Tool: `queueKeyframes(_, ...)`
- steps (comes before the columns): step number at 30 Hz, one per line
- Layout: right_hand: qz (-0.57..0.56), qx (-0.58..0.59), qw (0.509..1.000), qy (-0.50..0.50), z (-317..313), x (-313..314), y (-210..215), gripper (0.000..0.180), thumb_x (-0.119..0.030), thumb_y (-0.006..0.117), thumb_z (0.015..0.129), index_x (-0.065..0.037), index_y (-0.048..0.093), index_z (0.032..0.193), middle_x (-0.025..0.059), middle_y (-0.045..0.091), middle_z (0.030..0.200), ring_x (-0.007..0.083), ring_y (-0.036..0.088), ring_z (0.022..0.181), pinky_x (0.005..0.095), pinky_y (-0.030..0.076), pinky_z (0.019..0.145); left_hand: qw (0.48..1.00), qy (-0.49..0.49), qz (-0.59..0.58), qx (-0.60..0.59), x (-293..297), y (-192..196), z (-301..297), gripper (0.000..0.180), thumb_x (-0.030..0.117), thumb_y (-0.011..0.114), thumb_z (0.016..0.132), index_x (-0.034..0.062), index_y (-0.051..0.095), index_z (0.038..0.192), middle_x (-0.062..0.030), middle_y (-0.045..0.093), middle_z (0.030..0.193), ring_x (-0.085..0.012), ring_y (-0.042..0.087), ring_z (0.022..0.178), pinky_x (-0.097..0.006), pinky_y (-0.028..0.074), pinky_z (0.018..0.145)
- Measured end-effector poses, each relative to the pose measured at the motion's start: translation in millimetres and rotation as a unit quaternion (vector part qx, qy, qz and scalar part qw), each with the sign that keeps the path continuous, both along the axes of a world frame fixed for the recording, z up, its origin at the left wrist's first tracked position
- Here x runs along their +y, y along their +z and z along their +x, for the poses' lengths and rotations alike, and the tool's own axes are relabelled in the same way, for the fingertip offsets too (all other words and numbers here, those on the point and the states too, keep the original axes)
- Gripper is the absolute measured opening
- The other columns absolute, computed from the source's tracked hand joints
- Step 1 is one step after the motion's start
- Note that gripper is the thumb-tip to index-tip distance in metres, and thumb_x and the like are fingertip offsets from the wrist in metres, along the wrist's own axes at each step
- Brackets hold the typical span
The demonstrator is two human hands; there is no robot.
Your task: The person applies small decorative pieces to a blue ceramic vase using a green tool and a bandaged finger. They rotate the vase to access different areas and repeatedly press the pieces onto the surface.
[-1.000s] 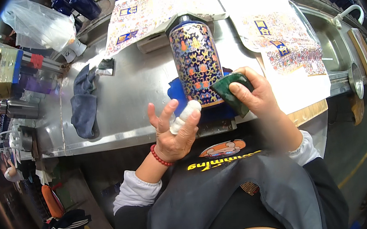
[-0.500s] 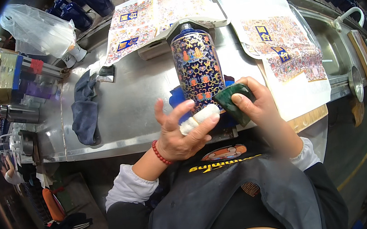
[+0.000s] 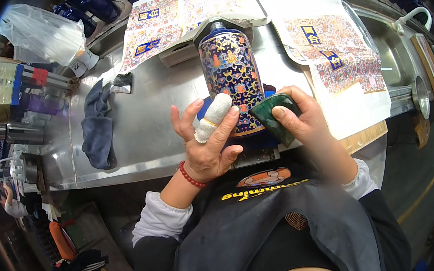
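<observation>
A dark blue bottle (image 3: 231, 75) covered in a colourful floral pattern lies with its neck away from me, its base close to my hands. Over its lower left edge is my left hand (image 3: 205, 150), fingers spread, a white cloth cover (image 3: 217, 115) wrapped round one finger; whether it touches the bottle I cannot tell. My right hand (image 3: 306, 117) pinches a flat dark green scraper (image 3: 276, 115) between thumb and fingers, its edge beside the bottle's lower right side. Blue material (image 3: 260, 142) shows beneath the base.
Printed pattern sheets (image 3: 156, 22) lie behind the bottle, with more sheets (image 3: 324, 43) at right. A dark blue cloth (image 3: 97, 130) and a small black packet (image 3: 122, 83) rest on the steel table (image 3: 144, 128). Blue bottles (image 3: 100, 4) line the back; a sink (image 3: 393, 64) is far right.
My left hand has lifted its wrapped finger from pointing right to pointing up and away along the bottle's left side. The right hand with the scraper has barely moved.
</observation>
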State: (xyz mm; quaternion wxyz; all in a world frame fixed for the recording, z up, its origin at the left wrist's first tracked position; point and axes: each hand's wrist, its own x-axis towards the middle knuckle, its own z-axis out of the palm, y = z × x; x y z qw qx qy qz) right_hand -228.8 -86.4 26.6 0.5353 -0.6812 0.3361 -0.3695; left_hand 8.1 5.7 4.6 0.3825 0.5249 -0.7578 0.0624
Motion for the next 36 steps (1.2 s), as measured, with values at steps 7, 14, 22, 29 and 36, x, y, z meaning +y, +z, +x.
queueKeyframes(7, -0.060, -0.031, 0.998, -0.018, -2, 1, 22, 0.020, -0.013, 0.068, 0.099, 0.002, 0.065, 0.113, 0.0090, 0.069, 0.096, 0.0146, 0.065, 0.086, 0.0286, 0.052, 0.077, 1.000, -0.004, -0.006, 0.015, 0, -2, 1, 0.061, 0.060, 0.046, 0.104, 0.0135, 0.072, 0.132, -0.0087, 0.064, 0.134, -0.0318, 0.042, 0.136, -0.058, 0.006, 0.124)
queueKeyframes(14, -0.445, 0.168, 0.878, 0.051, 5, -1, 40, 0.054, 0.004, 0.066, 0.077, -0.007, 0.068, 0.130, 0.0198, 0.060, 0.136, 0.0387, 0.060, 0.114, 0.0460, 0.053, 0.097, 1.000, 0.000, -0.027, -0.008, 3, -6, 3, 0.057, 0.060, 0.047, 0.103, 0.0174, 0.073, 0.130, -0.0061, 0.064, 0.134, -0.0298, 0.044, 0.136, -0.058, 0.005, 0.125)
queueKeyframes(22, -0.461, 0.246, 0.851, 0.042, 8, 8, 38, 0.050, -0.004, 0.065, 0.080, -0.010, 0.068, 0.130, 0.0164, 0.057, 0.140, 0.0358, 0.056, 0.119, 0.0465, 0.048, 0.101, 0.999, -0.002, -0.048, -0.022, 1, -8, 7, 0.050, 0.057, 0.051, 0.103, 0.0210, 0.075, 0.127, 0.0008, 0.067, 0.132, -0.0273, 0.045, 0.135, -0.059, 0.005, 0.125)
queueKeyframes(29, -0.352, 0.181, 0.918, -0.005, 19, 5, 37, 0.051, -0.009, 0.071, 0.086, -0.001, 0.061, 0.136, 0.0209, 0.054, 0.141, 0.0405, 0.053, 0.124, 0.0463, 0.045, 0.105, 0.999, -0.006, -0.049, -0.015, 1, -7, 9, 0.048, 0.057, 0.052, 0.103, 0.0219, 0.074, 0.127, -0.0024, 0.067, 0.131, -0.0269, 0.047, 0.134, -0.059, 0.006, 0.125)
queueKeyframes(36, -0.260, 0.182, 0.948, -0.024, 33, -3, 31, 0.071, -0.021, 0.075, 0.090, 0.003, 0.047, 0.150, 0.0224, 0.046, 0.148, 0.0346, 0.052, 0.130, 0.0429, 0.047, 0.104, 0.999, -0.007, -0.047, -0.009, -1, -11, 10, 0.046, 0.056, 0.052, 0.103, 0.0224, 0.074, 0.125, -0.0070, 0.065, 0.131, -0.0269, 0.049, 0.132, -0.059, 0.007, 0.125)
